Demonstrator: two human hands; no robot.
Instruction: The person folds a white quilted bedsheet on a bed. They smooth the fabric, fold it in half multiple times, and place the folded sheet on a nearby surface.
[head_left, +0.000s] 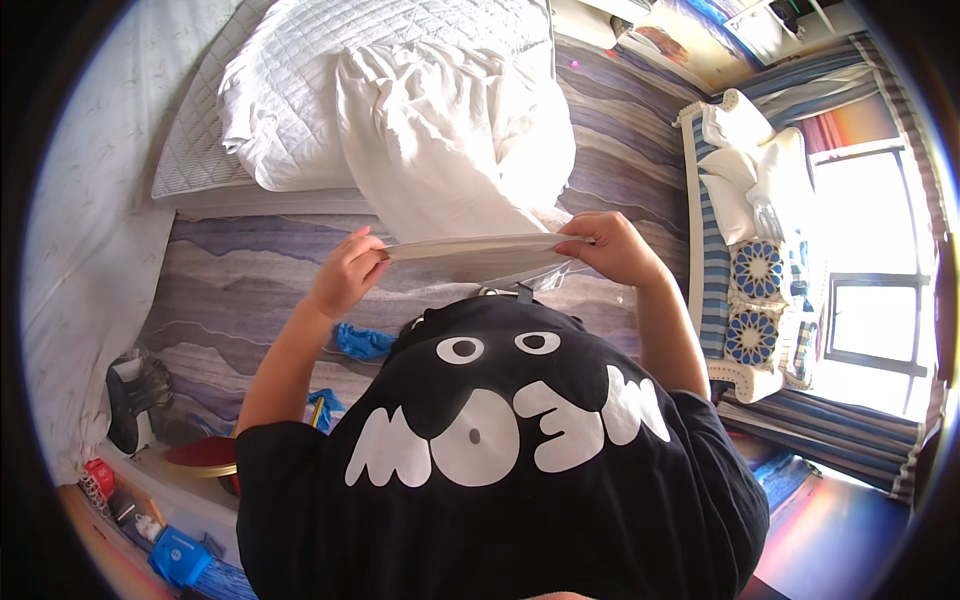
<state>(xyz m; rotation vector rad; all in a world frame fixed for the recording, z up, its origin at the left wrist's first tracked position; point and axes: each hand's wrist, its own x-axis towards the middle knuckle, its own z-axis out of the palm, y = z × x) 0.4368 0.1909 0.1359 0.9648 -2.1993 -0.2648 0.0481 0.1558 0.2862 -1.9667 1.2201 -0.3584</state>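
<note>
A white cloth sheet (442, 172) runs from the bed down towards me, and its near edge is stretched between my two hands. My left hand (349, 271) pinches one end of that edge between thumb and fingers. At the other end, my right hand (609, 247) grips the fabric the same way. Much of the cloth lies bunched over a white quilted cover (292, 120) on the mattress (202, 142). Below the taut edge the fabric hangs in front of my black T-shirt, where a small grey tag (525, 293) shows.
A patterned rug (240, 277) covers the floor, with a blue cloth (364, 341) on it. At right stands a striped sofa (712, 285) with several cushions. To the left are a red round-topped stool (199, 454), a dark fan-like object (139, 394) and a blue bag (180, 556).
</note>
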